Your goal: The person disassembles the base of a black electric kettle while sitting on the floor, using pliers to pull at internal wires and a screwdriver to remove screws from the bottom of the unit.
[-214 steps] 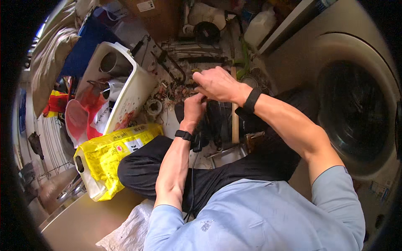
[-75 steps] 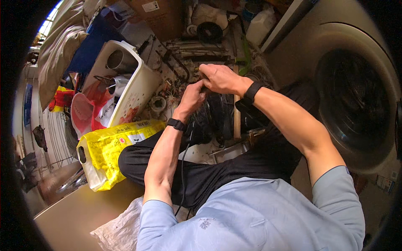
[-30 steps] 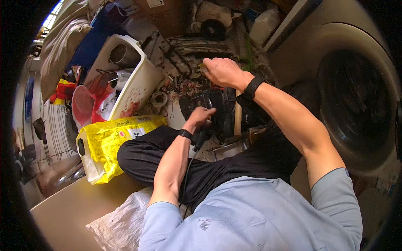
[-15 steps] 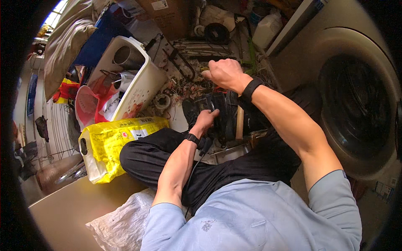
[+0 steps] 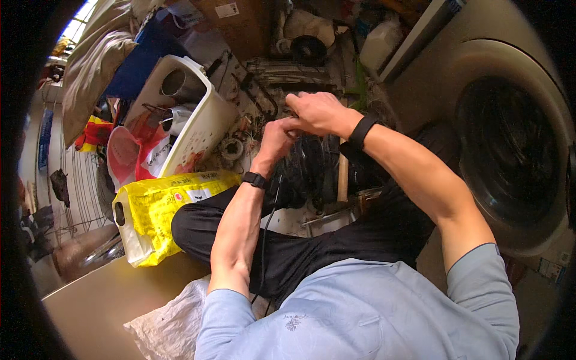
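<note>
A crinkled yellow plastic bag (image 5: 156, 219) lies this side of the smooth white bin (image 5: 207, 129). Right of the bin, rough, tangled scraps (image 5: 247, 125) spread near the left hand (image 5: 276, 139). Farther right, it meets the right hand (image 5: 321, 113), fingers curled; whether they grip anything, I cannot tell. Beyond, below the right hand, lies a straight wooden handle (image 5: 342, 176).

The yellow rectangular plastic bag (image 5: 157, 217) looks creased and glossy, the deep white plastic tub (image 5: 211, 125) smooth, the light-blue short-sleeved cloth shirt (image 5: 348, 306) matt, and the straight pale wooden handle (image 5: 342, 179) dull.
</note>
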`<state>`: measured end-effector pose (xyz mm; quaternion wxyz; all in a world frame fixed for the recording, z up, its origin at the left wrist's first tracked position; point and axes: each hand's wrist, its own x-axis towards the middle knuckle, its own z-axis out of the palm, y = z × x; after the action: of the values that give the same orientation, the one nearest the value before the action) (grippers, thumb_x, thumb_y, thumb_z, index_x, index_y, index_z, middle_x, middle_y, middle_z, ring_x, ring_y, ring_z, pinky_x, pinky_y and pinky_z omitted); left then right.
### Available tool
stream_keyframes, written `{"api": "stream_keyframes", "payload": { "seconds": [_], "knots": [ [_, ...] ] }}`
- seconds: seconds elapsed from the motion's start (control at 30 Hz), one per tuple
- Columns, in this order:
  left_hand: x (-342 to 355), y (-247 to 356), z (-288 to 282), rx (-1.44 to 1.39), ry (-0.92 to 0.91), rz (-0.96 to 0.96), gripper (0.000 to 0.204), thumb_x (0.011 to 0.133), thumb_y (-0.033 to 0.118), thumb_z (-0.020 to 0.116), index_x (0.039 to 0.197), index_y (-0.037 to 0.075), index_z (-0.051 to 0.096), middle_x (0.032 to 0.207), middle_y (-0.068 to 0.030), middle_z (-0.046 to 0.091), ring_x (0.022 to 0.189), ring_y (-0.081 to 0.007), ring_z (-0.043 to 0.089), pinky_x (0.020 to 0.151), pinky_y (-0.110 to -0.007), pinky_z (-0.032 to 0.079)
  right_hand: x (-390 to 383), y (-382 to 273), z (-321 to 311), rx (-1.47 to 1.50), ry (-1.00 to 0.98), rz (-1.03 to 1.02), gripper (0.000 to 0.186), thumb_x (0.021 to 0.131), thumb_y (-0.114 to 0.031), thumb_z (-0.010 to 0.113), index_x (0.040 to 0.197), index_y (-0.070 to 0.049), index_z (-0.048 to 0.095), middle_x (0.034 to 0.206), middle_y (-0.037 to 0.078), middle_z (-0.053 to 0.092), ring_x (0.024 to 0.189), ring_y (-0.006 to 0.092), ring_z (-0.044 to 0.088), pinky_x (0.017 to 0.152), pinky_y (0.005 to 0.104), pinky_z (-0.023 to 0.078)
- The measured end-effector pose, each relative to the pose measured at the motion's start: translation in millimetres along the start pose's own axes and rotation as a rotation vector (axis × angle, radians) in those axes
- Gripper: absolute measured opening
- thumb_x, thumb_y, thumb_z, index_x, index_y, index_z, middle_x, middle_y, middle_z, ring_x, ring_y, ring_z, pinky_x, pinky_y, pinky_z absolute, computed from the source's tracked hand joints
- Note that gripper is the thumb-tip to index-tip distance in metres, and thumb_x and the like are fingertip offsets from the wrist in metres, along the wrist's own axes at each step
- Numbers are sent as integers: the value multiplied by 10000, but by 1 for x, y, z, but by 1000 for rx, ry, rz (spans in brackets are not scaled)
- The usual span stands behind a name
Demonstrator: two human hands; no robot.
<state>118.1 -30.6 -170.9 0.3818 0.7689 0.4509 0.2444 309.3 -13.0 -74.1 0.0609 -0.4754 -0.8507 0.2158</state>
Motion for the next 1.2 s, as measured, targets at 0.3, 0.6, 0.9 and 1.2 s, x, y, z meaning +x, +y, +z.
{"api": "stream_keyframes", "payload": {
  "seconds": [0.3, 0.6, 0.9, 1.2],
  "knots": [
    [12, 10, 20, -29, 153, -132, 254, 890, 172, 778, 1128, 82, 773, 975, -187, 768, 933, -377, 750, 786, -449, 560, 4, 31, 28, 49, 248, -169, 284, 979, -290, 640, 1007, -13, 584, 819, 269, 685, 842, 478, 686, 729, 575, 538],
    [16, 3, 18, -28, 83, -149, 194, 902, 113, 724, 1072, 27, 762, 1020, -207, 768, 929, -383, 741, 788, -454, 554, 9, 17, 23, 49, 136, -49, 283, 957, -280, 642, 945, 0, 605, 827, 260, 677, 828, 487, 669, 720, 573, 523],
    [11, 18, 12, 61, 27, -164, 218, 899, 135, 770, 1080, 13, 768, 1031, -220, 777, 914, -351, 762, 814, -440, 566, 12, 15, 6, -24, -55, 76, 264, 985, -246, 622, 1069, 4, 620, 867, 252, 704, 863, 482, 679, 743, 559, 534],
    [20, 13, 10, -27, -94, -134, 301, 883, 205, 819, 1110, 13, 767, 971, -206, 776, 908, -359, 762, 812, -428, 568, 1, 39, 25, 133, 155, -156, 310, 1008, -283, 632, 1117, 5, 603, 889, 265, 701, 890, 483, 678, 786, 566, 544]
  ]
}}
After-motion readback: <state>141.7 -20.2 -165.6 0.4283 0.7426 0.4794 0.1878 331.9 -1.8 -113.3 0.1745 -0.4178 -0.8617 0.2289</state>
